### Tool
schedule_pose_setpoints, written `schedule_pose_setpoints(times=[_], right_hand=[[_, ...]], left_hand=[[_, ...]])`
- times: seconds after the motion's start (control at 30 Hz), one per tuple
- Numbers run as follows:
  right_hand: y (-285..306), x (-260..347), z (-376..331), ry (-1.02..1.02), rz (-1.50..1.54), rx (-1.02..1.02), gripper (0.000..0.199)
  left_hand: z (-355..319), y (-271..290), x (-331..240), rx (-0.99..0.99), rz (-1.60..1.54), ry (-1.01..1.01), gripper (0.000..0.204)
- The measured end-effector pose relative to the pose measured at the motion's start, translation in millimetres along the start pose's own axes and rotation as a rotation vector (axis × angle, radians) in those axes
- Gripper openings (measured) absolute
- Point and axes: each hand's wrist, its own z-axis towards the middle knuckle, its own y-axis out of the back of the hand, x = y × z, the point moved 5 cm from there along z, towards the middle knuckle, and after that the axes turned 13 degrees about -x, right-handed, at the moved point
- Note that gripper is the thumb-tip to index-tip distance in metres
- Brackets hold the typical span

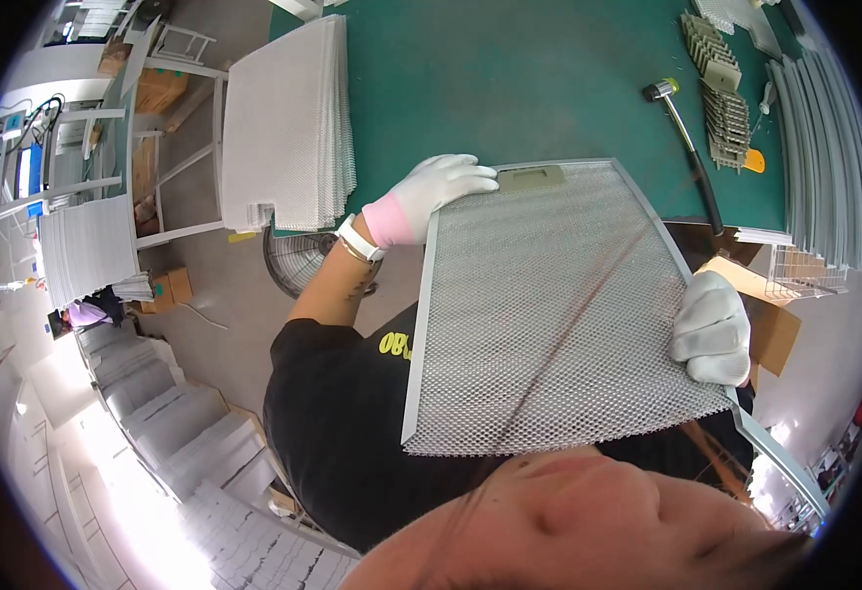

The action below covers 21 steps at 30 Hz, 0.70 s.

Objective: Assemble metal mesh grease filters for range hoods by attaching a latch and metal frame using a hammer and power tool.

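Observation:
A silvery metal mesh filter panel is held tilted in front of my body. Thin metal frame strips line its left, far and right sides, while the edge nearest me is bare mesh. Near its far left corner sits a grey-green latch plate. My left hand, in a white glove with a pink cuff, grips that corner, fingers along the far edge beside the latch. My right hand, gloved in white, is closed round the right edge. Below it a metal frame strip juts out past the mesh corner.
Stacked mesh sheets lie at the left of the green table. A hammer and a row of grey-green latch plates lie right, near bundled metal strips. A fan and cardboard box stand below.

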Motion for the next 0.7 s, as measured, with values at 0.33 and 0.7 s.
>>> schedule_pose_setpoints(times=[0.33, 0.7], right_hand=[[14, 6, -15, -0.14, -0.177, -0.153, 0.031], [-2, 6, -11, -0.198, -0.247, -0.364, 0.031]], left_hand=[[-17, -29, 32, -0.018, 0.346, 0.172, 0.035], [3, -22, 20, 0.084, -0.076, -0.088, 0.056]])
